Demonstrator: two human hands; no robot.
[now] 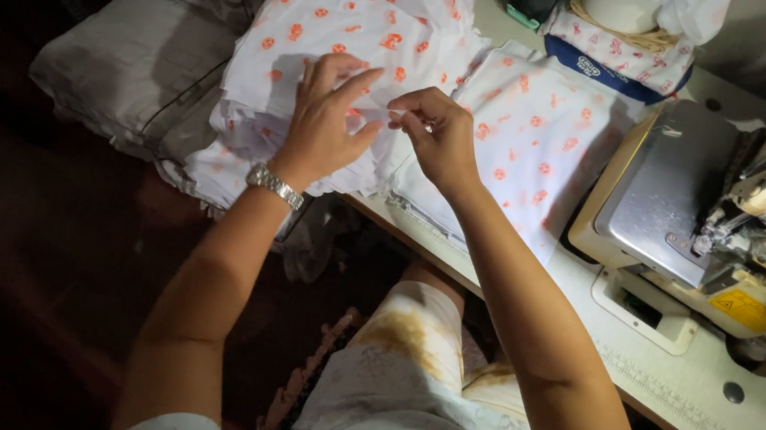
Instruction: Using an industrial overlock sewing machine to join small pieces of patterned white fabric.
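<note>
White cloth with orange spots [350,28] lies in a big pile at the left end of the sewing table [757,423], and both hands are on it. The left hand [325,126] — it has a silver watch [275,185] on the wrist — rests on the pile with fingers spread, thumb pinching the cloth edge. The right hand [440,138] pinches the same edge just beside it. To the right sits a cream sewing machine [734,237]. Farther back — a folded stack of spotted cloth [620,53].
</note>
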